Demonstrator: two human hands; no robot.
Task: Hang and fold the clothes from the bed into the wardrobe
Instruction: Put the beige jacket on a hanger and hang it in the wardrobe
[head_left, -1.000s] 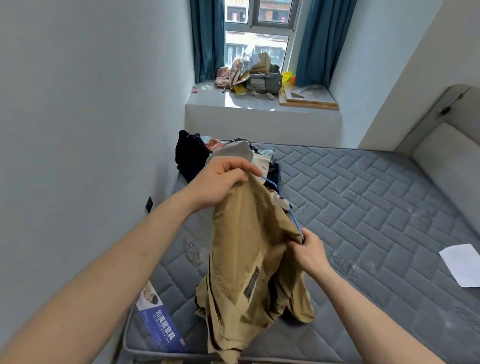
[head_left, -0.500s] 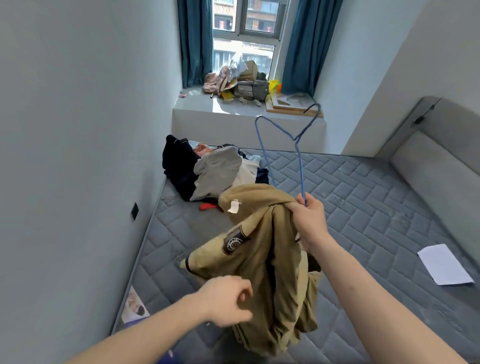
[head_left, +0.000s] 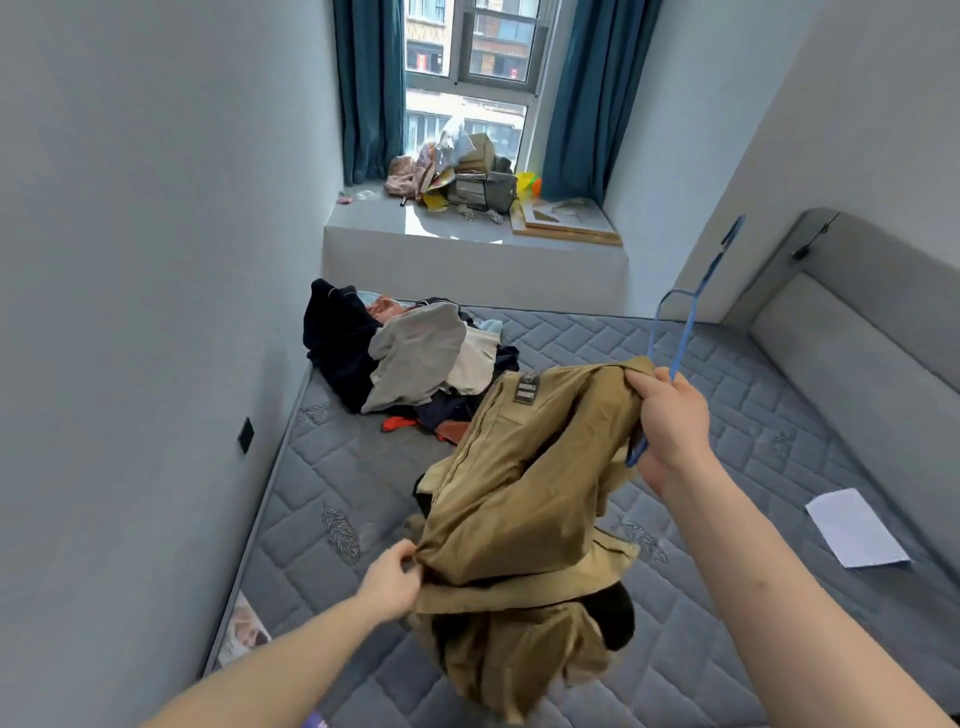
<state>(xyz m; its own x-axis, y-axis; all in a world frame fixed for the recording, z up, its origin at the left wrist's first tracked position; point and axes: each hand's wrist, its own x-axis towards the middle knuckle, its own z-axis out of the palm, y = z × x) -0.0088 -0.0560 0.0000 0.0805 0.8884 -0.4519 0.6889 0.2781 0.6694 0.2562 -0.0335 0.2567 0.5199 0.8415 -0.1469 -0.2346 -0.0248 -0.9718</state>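
A tan jacket (head_left: 524, 499) with a dark patch hangs bunched in the air over the grey mattress (head_left: 727, 405). My right hand (head_left: 670, 421) grips its upper edge together with a thin blue wire hanger (head_left: 691, 317), which sticks up and to the right. My left hand (head_left: 392, 579) pinches a lower fold of the jacket. A pile of clothes (head_left: 405, 353), dark, grey and cream, lies at the mattress's far left corner by the wall. The wardrobe is not in view.
A white sheet of paper (head_left: 852, 527) lies on the mattress at the right. The padded headboard (head_left: 857, 332) runs along the right side. A window ledge (head_left: 467, 228) behind the bed holds boxes and clutter. A wall stands close on the left.
My left hand dropped from the jacket's top and now pinches a lower fold. My right hand lifted the jacket and hanger, which has swung to the right.
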